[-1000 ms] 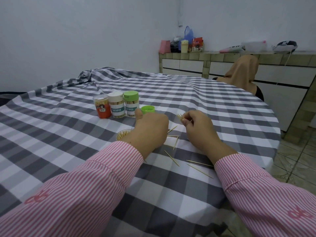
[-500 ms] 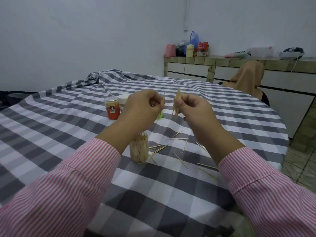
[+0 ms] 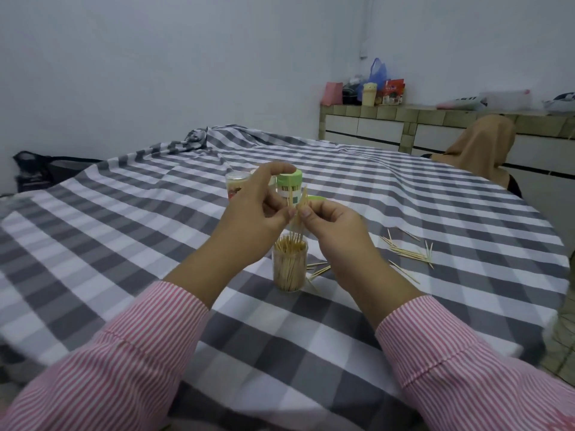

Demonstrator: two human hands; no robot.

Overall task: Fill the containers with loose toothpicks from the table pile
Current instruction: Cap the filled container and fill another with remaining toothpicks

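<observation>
Both hands — left hand, right hand — pinch toothpicks.

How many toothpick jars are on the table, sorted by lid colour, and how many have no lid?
Green lid on: 1, the green-lid jar.
Clear lid on: 1, the clear-lid jar, partly hidden behind the left hand.
No lid: 1, the open jar, full of toothpicks.
Total: 3 jars that I can see. More may be hidden behind the hand.

A home dining or kitchen area is indicated by the checked tablecloth beneath the hands and the tiled counter with groceries beyond them.
</observation>
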